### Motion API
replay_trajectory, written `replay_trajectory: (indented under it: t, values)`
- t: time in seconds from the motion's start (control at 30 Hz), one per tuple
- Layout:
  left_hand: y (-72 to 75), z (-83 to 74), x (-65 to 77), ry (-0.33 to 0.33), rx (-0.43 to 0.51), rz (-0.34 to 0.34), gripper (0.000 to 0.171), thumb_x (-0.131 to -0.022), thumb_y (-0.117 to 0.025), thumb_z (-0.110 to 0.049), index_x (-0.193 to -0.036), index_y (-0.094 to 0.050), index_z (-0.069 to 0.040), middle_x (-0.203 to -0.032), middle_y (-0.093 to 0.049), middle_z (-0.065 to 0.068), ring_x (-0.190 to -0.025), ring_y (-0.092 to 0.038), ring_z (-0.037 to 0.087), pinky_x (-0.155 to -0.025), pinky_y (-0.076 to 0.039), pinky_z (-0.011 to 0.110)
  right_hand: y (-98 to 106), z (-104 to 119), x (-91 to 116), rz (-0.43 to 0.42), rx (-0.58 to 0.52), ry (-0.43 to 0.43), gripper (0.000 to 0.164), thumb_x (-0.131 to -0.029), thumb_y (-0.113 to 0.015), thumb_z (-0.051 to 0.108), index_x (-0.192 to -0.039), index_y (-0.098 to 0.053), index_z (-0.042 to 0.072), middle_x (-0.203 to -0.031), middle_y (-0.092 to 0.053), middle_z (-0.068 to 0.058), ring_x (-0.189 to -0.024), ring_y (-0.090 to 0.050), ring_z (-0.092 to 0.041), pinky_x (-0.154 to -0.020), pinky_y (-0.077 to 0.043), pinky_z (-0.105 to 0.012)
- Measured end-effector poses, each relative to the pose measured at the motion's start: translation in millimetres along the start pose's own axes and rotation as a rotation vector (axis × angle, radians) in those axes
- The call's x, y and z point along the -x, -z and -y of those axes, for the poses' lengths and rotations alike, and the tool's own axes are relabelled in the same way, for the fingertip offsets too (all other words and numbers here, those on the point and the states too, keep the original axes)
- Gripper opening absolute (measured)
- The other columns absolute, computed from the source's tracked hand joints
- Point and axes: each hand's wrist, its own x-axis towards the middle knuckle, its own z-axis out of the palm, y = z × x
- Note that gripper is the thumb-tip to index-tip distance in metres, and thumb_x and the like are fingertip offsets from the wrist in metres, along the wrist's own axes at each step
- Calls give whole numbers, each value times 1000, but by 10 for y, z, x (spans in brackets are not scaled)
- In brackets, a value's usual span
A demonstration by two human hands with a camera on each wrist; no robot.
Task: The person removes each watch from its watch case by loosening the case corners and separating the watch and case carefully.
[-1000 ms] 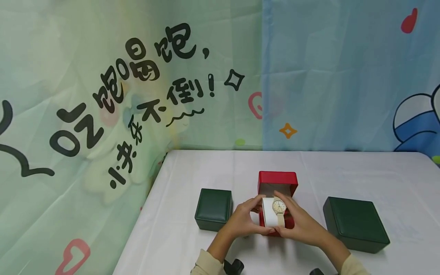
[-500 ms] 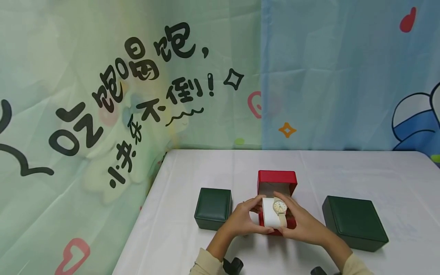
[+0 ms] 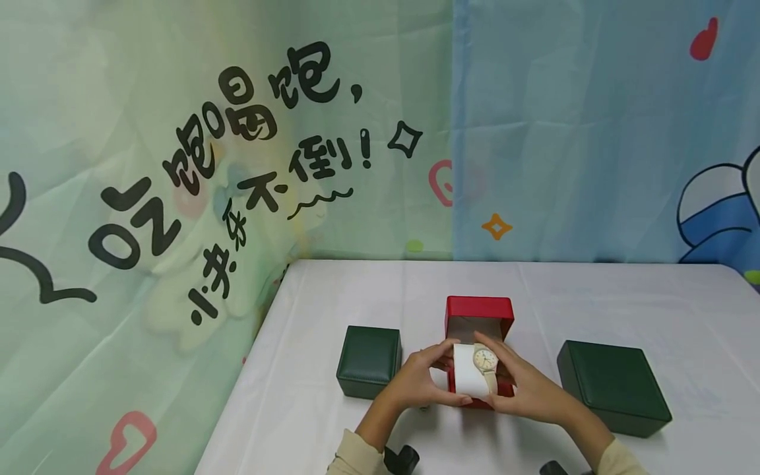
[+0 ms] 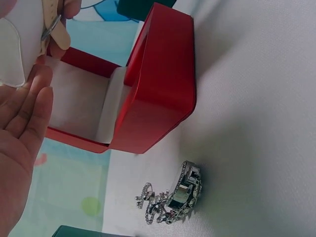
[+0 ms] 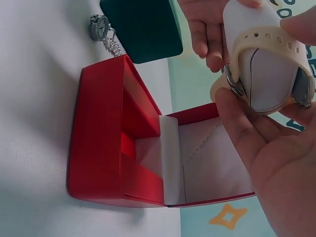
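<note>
My left hand (image 3: 420, 379) holds the left end of a white watch cushion (image 3: 468, 371) between thumb and fingers. Around the cushion's right part runs a cream-strapped wristwatch (image 3: 485, 359), its dial facing up. My right hand (image 3: 525, 386) grips the watch by the strap, thumb at the near edge and fingers at the far edge. In the right wrist view the buckled cream strap (image 5: 269, 39) loops round the cushion, close to its end. Both hands are over a red box (image 4: 158, 84), whose lid stands raised behind them.
A small green box (image 3: 369, 359) is to the left and a larger green box (image 3: 617, 382) to the right, both with lids down. A silver jewelled watch (image 4: 182, 192) lies on the white tablecloth (image 3: 332, 290) beside the red box.
The watch has slid slightly rightward along the cushion, baring more white. My right hand has shifted a little right with it, while the left hand stays nearly in place.
</note>
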Motion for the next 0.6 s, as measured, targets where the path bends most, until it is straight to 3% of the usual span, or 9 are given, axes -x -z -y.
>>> replay_trajectory:
  t: [0.33,0.5,0.6]
  values:
    - [31,-53,18,67,66,12,74,-69,-82,-9,-135,-49,-8,-108,-67,14,-93,-57,-3,-88,-49,16,92,-55,45,49,-184,-23,83,-89,-61,7,-149,-4,-5,-135,-36,-40,-99,-55,9,-75,-53,-19]
    - [13,-33,1,63,62,19,73,-70,-82,-9,-134,-49,-9,-108,-67,13,-93,-56,-5,-89,-49,16,82,-64,41,-11,-207,-82,74,-92,-60,12,-148,-14,-3,-138,-35,-39,-106,-62,-1,-77,-57,-27]
    - [-3,-27,-3,60,71,30,72,-69,-82,-8,-134,-49,-8,-108,-67,14,-93,-57,-4,-88,-49,15,68,-82,45,-67,-180,-72,65,-93,-58,10,-144,-20,-5,-132,-44,-39,-100,-65,-2,-75,-58,-28]
